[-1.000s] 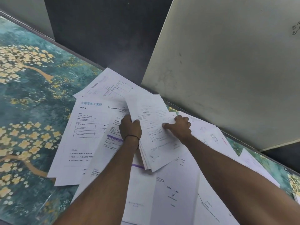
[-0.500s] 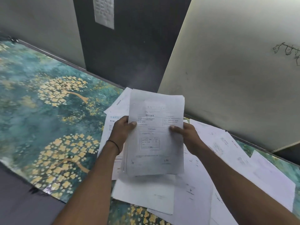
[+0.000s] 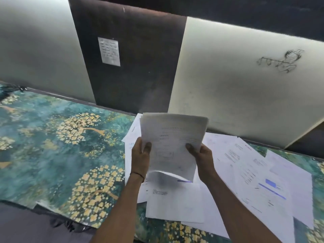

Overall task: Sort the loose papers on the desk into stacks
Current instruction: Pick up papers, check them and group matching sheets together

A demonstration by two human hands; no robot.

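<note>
The left hand (image 3: 140, 156) and the right hand (image 3: 203, 156) each clasp a side edge of the bundle of papers (image 3: 172, 135), thumbs lying on the front sheet. A second ago this bundle lay slanted on the pile; now it is lifted clear and stands nearly upright above the desk, its lowest sheets curling forward. Loose papers (image 3: 249, 174) lie overlapping under it and spread to the right on the teal flowered desk cover (image 3: 57, 148). A thin dark band (image 3: 138, 174) circles the left wrist
</note>
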